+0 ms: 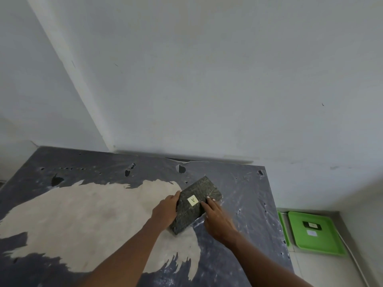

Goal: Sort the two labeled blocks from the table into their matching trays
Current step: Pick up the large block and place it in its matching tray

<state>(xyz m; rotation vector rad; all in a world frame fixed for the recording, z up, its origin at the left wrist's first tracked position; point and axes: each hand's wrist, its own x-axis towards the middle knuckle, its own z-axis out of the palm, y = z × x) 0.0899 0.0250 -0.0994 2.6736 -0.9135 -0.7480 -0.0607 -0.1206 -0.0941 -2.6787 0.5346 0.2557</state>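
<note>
Head view. Dark patterned block (196, 206) with a pale square label (192, 200) reading "A" lies on the surface (83, 214), right of centre. The label faces up; from my side it reads upside down.

My left hand (165, 210) is against the block's left long side, thumb up by the top edge; the fingers on that side are hidden behind the block, so I cannot tell how far they wrap. My right hand (217, 220) lies on the block's right side, fingers (209, 205) nearly straight and spread over the top face and right edge, one tip just beside the label. Both hands touch the block. Whether it is raised off the surface I cannot tell; its near corner looks down on it.

Surface is dark with a large pale worn patch and torn, shiny film.

On the floor to the right, well apart from the block: a green tray (323, 243) holding a small dark object (312, 225) with a pale label, lettering too small to read. A second green edge (281, 226) shows just left of it.
</note>
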